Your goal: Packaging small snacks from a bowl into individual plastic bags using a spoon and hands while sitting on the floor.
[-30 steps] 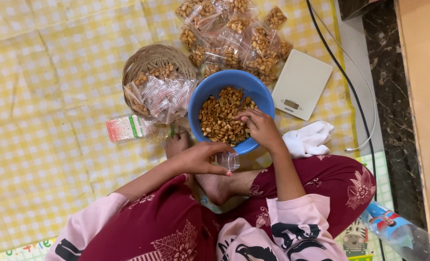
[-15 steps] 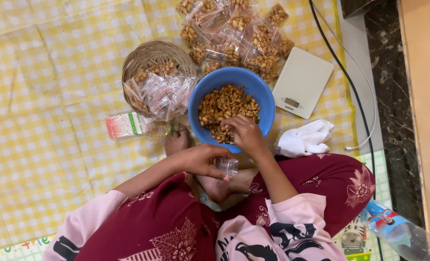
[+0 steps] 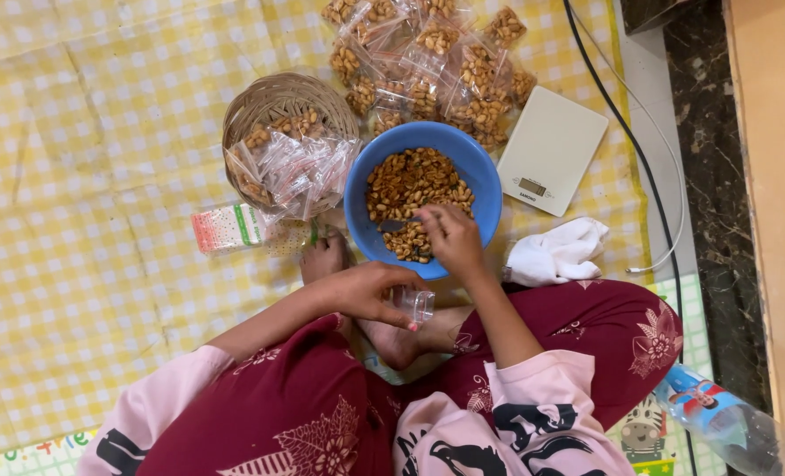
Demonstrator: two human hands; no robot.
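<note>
A blue bowl (image 3: 483, 181) full of roasted peanuts (image 3: 414, 185) sits on the yellow checked cloth in front of me. My right hand (image 3: 450, 238) reaches into the bowl and grips a spoon (image 3: 394, 226) whose scoop lies among the peanuts. My left hand (image 3: 370, 291) is just below the bowl's near rim, closed around a small clear plastic bag (image 3: 414, 304) held above my feet.
A wicker basket (image 3: 273, 101) holds small bags, partly filled. Several sealed peanut packets (image 3: 436, 53) lie behind the bowl. A white kitchen scale (image 3: 551, 150), a white cloth (image 3: 560, 251), a cable (image 3: 639, 159), a small box (image 3: 225, 227) and a plastic bottle (image 3: 718, 419) are around.
My right hand has moved from the bowl's near right rim into the middle of the peanuts with the spoon. The left hand keeps the bag in nearly the same place.
</note>
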